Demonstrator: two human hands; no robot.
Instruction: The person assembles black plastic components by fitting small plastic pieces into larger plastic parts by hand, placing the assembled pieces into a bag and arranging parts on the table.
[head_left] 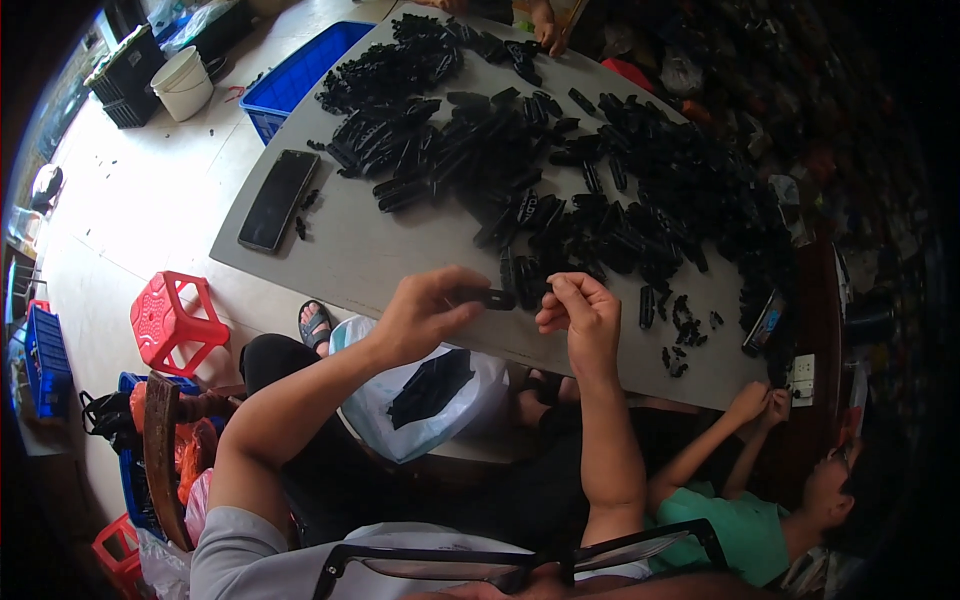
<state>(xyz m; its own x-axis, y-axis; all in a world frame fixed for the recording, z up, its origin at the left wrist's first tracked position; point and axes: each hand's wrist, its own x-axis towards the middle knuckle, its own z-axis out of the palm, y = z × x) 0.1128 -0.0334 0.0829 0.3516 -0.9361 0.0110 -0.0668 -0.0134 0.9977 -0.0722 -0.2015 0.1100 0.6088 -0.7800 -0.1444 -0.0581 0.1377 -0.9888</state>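
My left hand (425,318) pinches one end of a slim black plastic piece (487,297) held just above the table's (380,250) near edge, so my right hand (580,315), fingertips pinched together just beside its free end, should meet it squarely.

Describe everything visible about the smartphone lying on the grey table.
The smartphone is a slim black slab with rounded corners and a dark, glossy screen that is off and facing up. It lies flat near the left edge of the grey table, tilted diagonally, its top end pointing toward the pile of black plastic parts. A few small loose black pieces sit just beside its right edge. No hand touches it; it rests apart from the main pile.
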